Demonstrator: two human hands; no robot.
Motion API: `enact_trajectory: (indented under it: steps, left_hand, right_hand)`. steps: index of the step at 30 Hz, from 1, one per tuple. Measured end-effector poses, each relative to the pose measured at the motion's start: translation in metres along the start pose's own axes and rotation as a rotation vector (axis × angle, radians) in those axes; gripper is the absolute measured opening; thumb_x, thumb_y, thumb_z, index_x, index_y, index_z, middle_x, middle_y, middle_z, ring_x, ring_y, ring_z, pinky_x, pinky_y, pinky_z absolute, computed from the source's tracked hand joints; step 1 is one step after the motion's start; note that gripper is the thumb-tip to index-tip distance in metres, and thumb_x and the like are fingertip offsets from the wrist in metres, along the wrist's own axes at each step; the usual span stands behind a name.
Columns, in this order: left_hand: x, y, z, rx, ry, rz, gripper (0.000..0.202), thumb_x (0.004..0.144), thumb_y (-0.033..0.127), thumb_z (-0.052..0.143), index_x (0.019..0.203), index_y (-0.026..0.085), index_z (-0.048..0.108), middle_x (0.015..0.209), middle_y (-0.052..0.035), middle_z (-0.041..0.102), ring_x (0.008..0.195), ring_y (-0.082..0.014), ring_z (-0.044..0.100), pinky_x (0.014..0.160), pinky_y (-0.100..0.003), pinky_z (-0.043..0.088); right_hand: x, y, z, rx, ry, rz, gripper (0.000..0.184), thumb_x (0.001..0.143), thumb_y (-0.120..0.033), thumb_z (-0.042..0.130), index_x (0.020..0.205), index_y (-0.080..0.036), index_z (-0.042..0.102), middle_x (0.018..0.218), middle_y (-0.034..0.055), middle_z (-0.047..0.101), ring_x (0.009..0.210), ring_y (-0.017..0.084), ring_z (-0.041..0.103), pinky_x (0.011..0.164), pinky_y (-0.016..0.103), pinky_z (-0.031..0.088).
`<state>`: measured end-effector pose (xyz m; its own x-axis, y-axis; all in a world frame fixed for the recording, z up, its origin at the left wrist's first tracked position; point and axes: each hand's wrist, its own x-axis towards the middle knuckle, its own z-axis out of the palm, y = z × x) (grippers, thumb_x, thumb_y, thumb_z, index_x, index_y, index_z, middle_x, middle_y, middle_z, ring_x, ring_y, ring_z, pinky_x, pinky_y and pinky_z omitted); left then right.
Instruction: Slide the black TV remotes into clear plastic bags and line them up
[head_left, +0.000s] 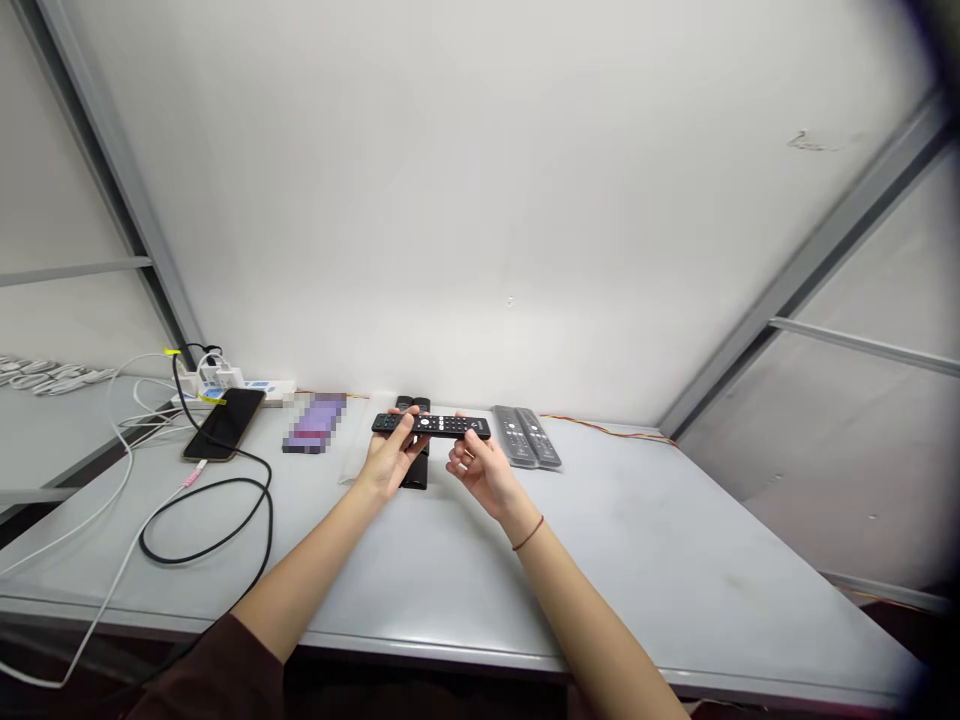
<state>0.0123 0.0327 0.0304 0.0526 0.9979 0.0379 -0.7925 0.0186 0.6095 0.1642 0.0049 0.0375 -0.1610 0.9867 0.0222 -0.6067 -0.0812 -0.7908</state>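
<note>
A black remote control is held level above the table, its buttons facing me. My left hand grips its left end, thumb on the front. At the right end, my right hand has its thumb on the lower edge and its fingers curled below. Under the held remote lie more black remotes, partly hidden by it and by my left hand. To the right are two remotes in clear plastic sleeves, side by side.
On the left, a smartphone lies by a power strip with white chargers. A blurred purple device sits beside it. Black and white cables loop over the table. A pale wall rises behind, with metal frames at both sides.
</note>
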Motion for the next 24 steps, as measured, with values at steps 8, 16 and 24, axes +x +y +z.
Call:
enact_trajectory:
  steps: [8,16,24]
  left_hand:
    - [-0.009,-0.017,-0.003,0.508,-0.255,0.201,0.033,0.076,0.035,0.068,0.104,0.020,0.057,0.116,-0.0071,0.059,0.106,-0.0199,0.057,0.093,-0.039,0.048]
    - [-0.017,-0.018,-0.002,0.699,-0.335,0.359,0.031,0.080,0.033,0.063,0.108,0.021,0.057,0.123,-0.0092,0.057,0.116,-0.0220,0.052,0.098,-0.035,0.044]
    - [-0.003,-0.022,-0.008,0.504,-0.099,0.199,0.052,0.077,0.048,0.062,0.119,0.018,0.052,0.126,-0.0127,0.056,0.111,-0.0239,0.057,0.094,-0.038,0.047]
  right_hand:
    - [0.013,-0.003,-0.017,0.176,0.227,0.066,0.028,0.070,-0.048,0.071,0.078,-0.022,0.063,0.078,0.0010,0.064,0.076,0.016,0.061,0.067,0.027,0.052]
    - [0.012,-0.004,-0.016,0.208,0.233,0.093,0.018,0.072,-0.034,0.071,0.080,-0.021,0.061,0.078,0.0005,0.067,0.070,0.014,0.064,0.067,0.027,0.054]
    - [0.012,0.000,-0.015,0.083,0.204,0.044,0.021,0.062,-0.017,0.073,0.076,-0.020,0.058,0.074,-0.0018,0.065,0.073,0.014,0.065,0.077,0.027,0.053]
